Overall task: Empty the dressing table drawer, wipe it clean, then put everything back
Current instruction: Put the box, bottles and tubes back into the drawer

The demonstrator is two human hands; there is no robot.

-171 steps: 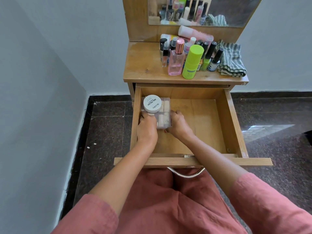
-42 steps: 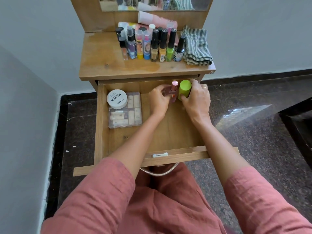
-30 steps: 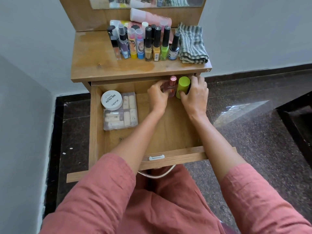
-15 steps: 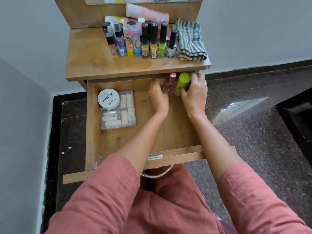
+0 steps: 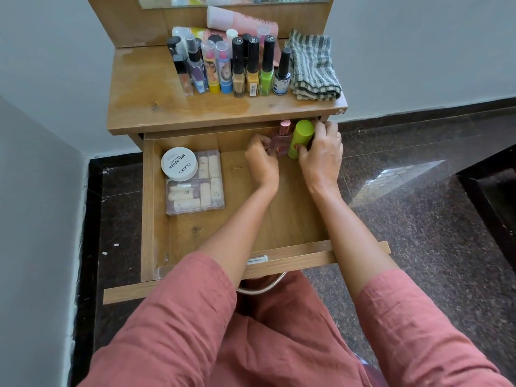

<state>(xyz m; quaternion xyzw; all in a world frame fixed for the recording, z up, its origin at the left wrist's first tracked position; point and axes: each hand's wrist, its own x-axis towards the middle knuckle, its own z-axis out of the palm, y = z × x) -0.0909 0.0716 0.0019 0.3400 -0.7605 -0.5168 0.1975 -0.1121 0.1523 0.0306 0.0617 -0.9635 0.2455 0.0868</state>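
Note:
The wooden drawer [image 5: 290, 222] stands pulled out under the dressing table top [image 5: 156, 107]. At its far right corner my left hand [image 5: 261, 160] grips a pink perfume bottle [image 5: 282, 139], and my right hand [image 5: 321, 155] wraps a lime-green bottle [image 5: 300, 138] right beside it. Both bottles stand upright against the drawer's back wall. In the drawer's left half lies a clear box of small tubes [image 5: 195, 188] with a white round nail polish jar [image 5: 179, 163] on top.
On the table top stand several nail polish and cosmetic bottles [image 5: 251, 68] in a row, a pink tube [image 5: 241, 22] behind them, and a folded striped cloth [image 5: 311, 65] at the right. A grey wall lies close on the left; dark stone floor surrounds the table.
Both hands carried the pink and green bottles from the table top into the drawer, then pushed them back toward its far right corner. The clear box and jar stay where they were set.

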